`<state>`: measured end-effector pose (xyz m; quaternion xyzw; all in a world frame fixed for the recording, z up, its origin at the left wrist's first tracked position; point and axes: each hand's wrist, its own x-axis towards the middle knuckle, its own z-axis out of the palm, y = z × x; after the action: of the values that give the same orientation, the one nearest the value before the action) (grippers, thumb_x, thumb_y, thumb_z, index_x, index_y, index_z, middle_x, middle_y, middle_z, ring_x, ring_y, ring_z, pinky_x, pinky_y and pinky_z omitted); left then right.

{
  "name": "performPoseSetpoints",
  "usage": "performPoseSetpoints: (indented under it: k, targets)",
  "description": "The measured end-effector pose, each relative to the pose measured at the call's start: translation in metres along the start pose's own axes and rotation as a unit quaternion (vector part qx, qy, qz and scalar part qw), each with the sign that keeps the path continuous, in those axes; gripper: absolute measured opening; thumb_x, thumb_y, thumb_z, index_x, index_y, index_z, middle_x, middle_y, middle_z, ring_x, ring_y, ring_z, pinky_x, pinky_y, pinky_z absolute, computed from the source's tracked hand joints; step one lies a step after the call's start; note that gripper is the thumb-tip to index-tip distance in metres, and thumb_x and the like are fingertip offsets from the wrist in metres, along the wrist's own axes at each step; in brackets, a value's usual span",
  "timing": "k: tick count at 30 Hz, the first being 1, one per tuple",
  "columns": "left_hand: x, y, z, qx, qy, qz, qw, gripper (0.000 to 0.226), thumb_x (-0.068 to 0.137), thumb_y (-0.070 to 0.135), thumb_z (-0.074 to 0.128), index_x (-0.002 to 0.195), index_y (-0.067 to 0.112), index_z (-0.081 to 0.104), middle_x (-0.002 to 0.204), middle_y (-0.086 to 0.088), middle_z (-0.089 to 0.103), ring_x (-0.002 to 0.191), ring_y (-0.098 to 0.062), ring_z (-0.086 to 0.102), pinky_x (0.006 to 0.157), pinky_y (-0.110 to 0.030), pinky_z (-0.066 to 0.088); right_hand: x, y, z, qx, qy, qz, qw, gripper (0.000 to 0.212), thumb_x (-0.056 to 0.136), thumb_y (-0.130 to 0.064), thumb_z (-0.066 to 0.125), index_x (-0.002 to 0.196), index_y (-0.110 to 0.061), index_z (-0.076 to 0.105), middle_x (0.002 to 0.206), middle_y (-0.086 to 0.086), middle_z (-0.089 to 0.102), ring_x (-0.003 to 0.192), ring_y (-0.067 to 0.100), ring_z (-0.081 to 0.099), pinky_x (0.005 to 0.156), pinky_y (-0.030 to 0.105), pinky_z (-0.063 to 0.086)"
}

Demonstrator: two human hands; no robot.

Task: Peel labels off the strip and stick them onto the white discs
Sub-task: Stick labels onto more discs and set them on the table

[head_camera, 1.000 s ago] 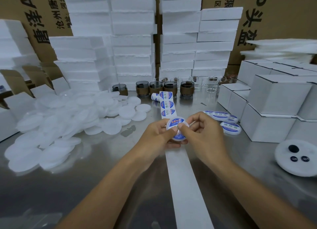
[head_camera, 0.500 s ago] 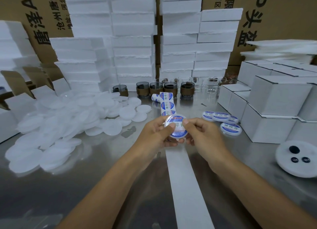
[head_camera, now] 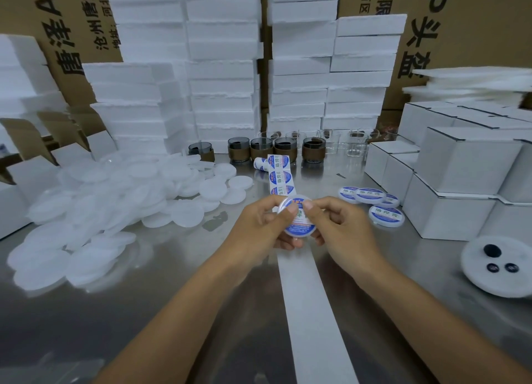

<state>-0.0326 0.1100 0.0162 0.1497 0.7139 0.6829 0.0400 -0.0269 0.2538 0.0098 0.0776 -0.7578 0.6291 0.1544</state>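
In the head view, the left hand and right hand held one round white plastic disc between them, just above the shiny steel tabletop; the fingers of both curled round its rim; since half a second before, the two thumbs had closed together over the upper part of the round blue-and-white label on its face; I judged the label stuck and being smoothed, so this disc was nearly done; the finished labelled discs lay at the right, the printed label strip just beyond the hands, the heap of bare white discs at the left.
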Motion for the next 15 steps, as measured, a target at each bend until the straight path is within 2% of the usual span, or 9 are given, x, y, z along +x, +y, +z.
performPoseSetpoints:
  k: [4, 8, 11, 13, 15]
  targets:
    - [0.0011, 0.0007, -0.0001, -0.003, 0.030, 0.008, 1.000, 0.016, 0.094, 0.024, 0.055, 0.106, 0.020, 0.063, 0.072, -0.003, 0.072, 0.056, -0.015, 0.066, 0.060, -0.023, 0.056, -0.0034, -0.0001, 0.0028, 0.033, -0.051, -0.023, 0.998, 0.008, 0.081, -0.030, 0.065, 0.087, -0.024, 0.067, 0.069, 0.003, 0.070, 0.056, 0.006, 0.060, 0.052, 0.018, 0.048]
    - [0.0014, 0.0002, -0.0002, -0.012, 0.043, -0.005, 0.999, 0.018, 0.093, 0.027, 0.055, 0.106, 0.017, 0.064, 0.074, -0.003, 0.073, 0.059, -0.018, 0.068, 0.064, -0.027, 0.058, -0.0033, 0.0012, 0.0049, 0.039, -0.073, -0.031, 0.996, 0.016, 0.080, -0.015, 0.070, 0.091, -0.025, 0.063, 0.073, -0.006, 0.072, 0.062, 0.008, 0.066, 0.057, 0.021, 0.052]
    - [0.0015, 0.0006, -0.0016, -0.020, 0.046, -0.023, 0.998, 0.022, 0.090, 0.035, 0.055, 0.093, 0.016, 0.065, 0.076, -0.004, 0.074, 0.061, -0.021, 0.070, 0.062, -0.028, 0.059, -0.0038, 0.0016, 0.0050, 0.004, -0.071, -0.031, 0.997, 0.023, 0.078, -0.018, 0.072, 0.096, -0.028, 0.059, 0.078, -0.001, 0.073, 0.070, 0.017, 0.068, 0.066, 0.032, 0.055]
    - [0.0016, 0.0004, -0.0025, -0.017, 0.049, -0.022, 0.998, 0.023, 0.087, 0.038, 0.056, 0.086, 0.017, 0.063, 0.075, -0.005, 0.074, 0.060, -0.021, 0.070, 0.061, -0.028, 0.059, -0.0042, 0.0019, 0.0051, 0.004, -0.068, -0.032, 0.997, 0.025, 0.078, -0.022, 0.071, 0.098, -0.028, 0.056, 0.076, 0.003, 0.072, 0.068, 0.020, 0.068, 0.064, 0.031, 0.055]
    - [0.0016, 0.0000, -0.0029, -0.018, 0.049, -0.011, 0.999, 0.021, 0.087, 0.038, 0.056, 0.085, 0.019, 0.064, 0.074, -0.006, 0.073, 0.059, -0.020, 0.069, 0.060, -0.028, 0.059, -0.0043, 0.0023, 0.0050, 0.023, -0.064, -0.039, 0.997, 0.018, 0.084, -0.020, 0.065, 0.099, -0.022, 0.057, 0.073, 0.010, 0.071, 0.063, 0.022, 0.066, 0.059, 0.028, 0.055]
